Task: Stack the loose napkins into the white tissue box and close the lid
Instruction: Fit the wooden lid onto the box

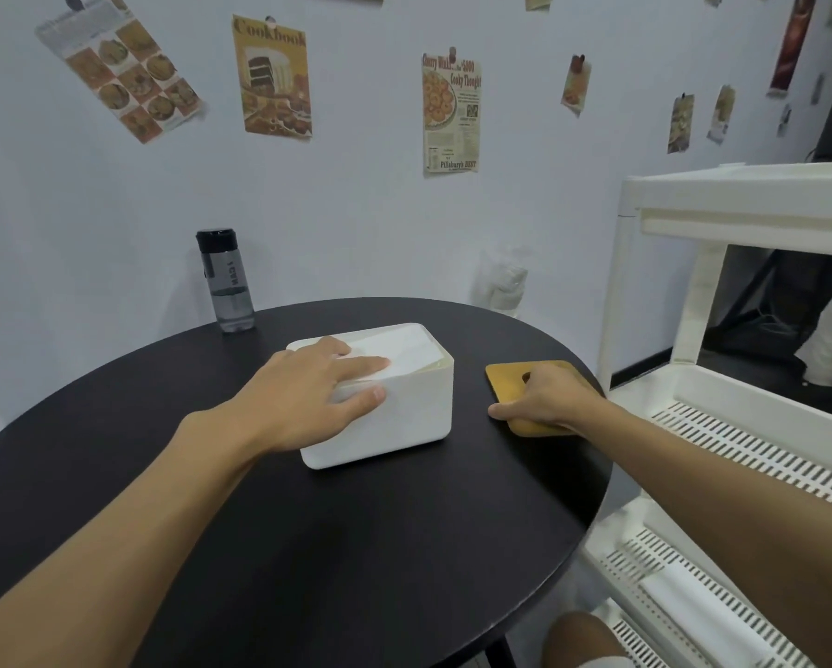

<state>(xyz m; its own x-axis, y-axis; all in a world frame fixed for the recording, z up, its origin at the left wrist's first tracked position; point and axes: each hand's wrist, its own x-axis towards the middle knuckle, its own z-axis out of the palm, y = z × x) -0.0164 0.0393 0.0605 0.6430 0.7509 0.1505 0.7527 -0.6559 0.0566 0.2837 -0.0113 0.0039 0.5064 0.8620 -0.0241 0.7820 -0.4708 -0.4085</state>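
Black table's (308, 547) right edge: right grip (544, 402) holds lid (505, 378) beside box (404, 421).

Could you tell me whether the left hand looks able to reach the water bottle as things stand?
Probably yes: the left hand rests on the napkins holding nothing, and only bare table lies between it and the water bottle.

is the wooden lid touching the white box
Apart. The head view shows a strip of black table between the white tissue box and the wooden lid, which the right hand grips beside it.
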